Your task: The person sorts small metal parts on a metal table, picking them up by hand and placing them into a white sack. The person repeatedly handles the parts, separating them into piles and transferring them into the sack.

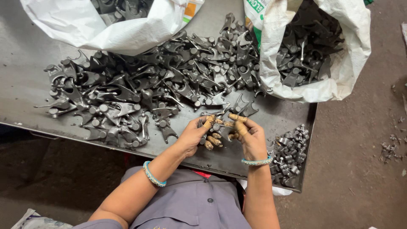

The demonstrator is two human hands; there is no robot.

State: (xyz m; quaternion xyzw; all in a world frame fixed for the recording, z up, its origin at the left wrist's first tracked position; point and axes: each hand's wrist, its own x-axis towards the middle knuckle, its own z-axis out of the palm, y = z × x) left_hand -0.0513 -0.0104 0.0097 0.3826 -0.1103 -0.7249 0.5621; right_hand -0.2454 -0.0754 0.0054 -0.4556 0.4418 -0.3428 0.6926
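My left hand (194, 135) and my right hand (251, 136) meet over the near edge of a dark metal table (25, 85). Together they grip one dark forked metal part (219, 129) between the fingers. My fingertips wear brownish stained finger covers. A large heap of similar dark forked parts (157, 85) spreads across the table just beyond my hands. Each wrist carries a turquoise bangle.
A white sack (330, 80) full of the same parts lies open at the table's far right. Another white sack (110, 29) sits at the far left. A small cluster of short grey metal pieces (290, 152) rests at the near right corner. Dirt floor (364, 161) lies to the right.
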